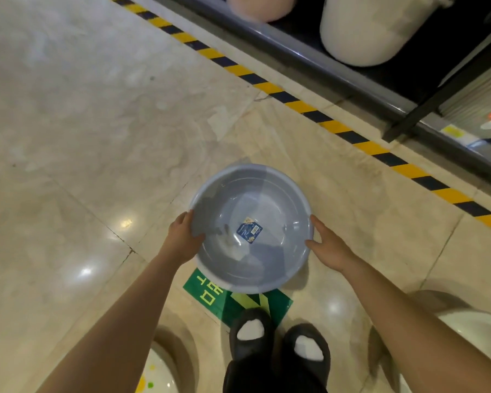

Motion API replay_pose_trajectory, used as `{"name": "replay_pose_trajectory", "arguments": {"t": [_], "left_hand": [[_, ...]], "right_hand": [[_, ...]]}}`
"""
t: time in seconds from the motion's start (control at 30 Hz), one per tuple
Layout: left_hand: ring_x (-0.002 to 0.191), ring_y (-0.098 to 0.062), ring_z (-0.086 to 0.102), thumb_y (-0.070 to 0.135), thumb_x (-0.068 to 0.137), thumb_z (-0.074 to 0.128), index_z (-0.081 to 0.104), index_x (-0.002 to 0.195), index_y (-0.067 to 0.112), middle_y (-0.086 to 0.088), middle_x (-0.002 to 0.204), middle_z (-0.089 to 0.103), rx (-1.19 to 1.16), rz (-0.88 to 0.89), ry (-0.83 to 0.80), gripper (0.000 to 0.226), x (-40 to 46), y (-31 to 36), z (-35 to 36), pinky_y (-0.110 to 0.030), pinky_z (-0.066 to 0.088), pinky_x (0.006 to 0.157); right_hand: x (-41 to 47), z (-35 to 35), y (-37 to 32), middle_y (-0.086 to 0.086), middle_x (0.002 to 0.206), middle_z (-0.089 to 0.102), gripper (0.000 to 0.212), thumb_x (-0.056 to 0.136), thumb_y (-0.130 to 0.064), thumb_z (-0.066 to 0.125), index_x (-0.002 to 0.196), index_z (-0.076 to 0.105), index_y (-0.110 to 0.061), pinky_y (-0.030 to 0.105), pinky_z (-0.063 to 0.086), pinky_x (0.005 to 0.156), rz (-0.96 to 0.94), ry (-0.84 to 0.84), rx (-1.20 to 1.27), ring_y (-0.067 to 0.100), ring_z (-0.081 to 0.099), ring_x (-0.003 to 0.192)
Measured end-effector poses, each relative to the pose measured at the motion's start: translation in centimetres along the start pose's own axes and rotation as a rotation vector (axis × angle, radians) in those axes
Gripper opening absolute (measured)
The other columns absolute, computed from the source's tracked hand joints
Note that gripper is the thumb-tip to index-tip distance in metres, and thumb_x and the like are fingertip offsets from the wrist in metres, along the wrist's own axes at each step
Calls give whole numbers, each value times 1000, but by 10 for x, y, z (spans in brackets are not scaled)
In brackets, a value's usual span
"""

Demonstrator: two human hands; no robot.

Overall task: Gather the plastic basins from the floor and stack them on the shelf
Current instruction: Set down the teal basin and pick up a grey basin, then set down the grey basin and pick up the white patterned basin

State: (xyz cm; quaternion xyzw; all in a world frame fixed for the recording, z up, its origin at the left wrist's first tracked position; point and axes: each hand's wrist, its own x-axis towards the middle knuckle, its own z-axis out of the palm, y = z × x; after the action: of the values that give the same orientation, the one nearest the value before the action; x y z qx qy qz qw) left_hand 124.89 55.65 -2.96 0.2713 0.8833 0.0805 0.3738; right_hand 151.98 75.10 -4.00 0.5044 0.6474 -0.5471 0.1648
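With the left hand and right hand only pressing the blue basin by opposite rims, the smooth plastic could slip and drop.

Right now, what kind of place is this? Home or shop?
Probably a shop aisle. A low shelf holds stacked plastic tubs, yellow-black hazard tape runs along its base, and the blue basin held by the left hand and right hand carries a retail label.
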Motion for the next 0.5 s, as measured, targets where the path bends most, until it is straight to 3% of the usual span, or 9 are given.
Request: {"name": "replay_pose_trajectory", "arguments": {"t": [0.17,0.5], "left_hand": [[122,-35,50,28,92,56,28,148,20,-14,146,40,43,110,-37,63,-45,50,-18,-44,42,101],[121,-19,53,30,91,58,33,145,29,-4,141,48,11,298,-215,60,-159,154,27,-32,42,98]], "right_hand": [[-78,-16,6,2,156,27,60,96,-36,48,150,21,-32,35,30,109,58,52,60,26,33,140],[-244,-72,102,8,146,45,53,93,-14,56,143,41,-24,26,35,100,240,305,281,26,48,127]]}}
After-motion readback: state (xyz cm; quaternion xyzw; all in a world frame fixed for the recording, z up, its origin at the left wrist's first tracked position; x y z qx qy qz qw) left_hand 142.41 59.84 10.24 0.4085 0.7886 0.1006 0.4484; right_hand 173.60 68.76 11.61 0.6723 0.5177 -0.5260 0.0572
